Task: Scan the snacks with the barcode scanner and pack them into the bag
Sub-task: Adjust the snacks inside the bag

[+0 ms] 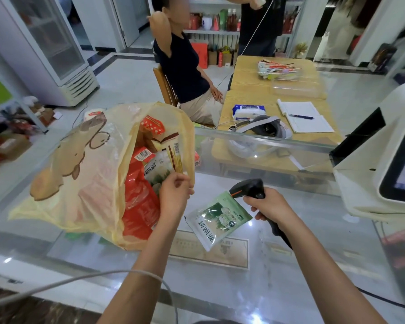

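Green snack pouch (219, 220) lies flat on the glass counter (313, 265) at frame centre, right under the black scanner (250, 189). My right hand (270, 206) grips the scanner's handle. Left hand (174, 191) is curled at the mouth of the yellow bag (80, 183) at centre left (gripping rim or packet, I cannot tell). Red packets (140, 202) sit inside.

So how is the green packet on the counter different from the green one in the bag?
The counter packet lies flat on the glass counter, front up. The bag packet stands tilted in the yellow bag, partly hidden. The left hand holds the bag packet. No hand holds the counter packet, though the right hand aims the barcode scanner at it. Both share the same green-and-white print.
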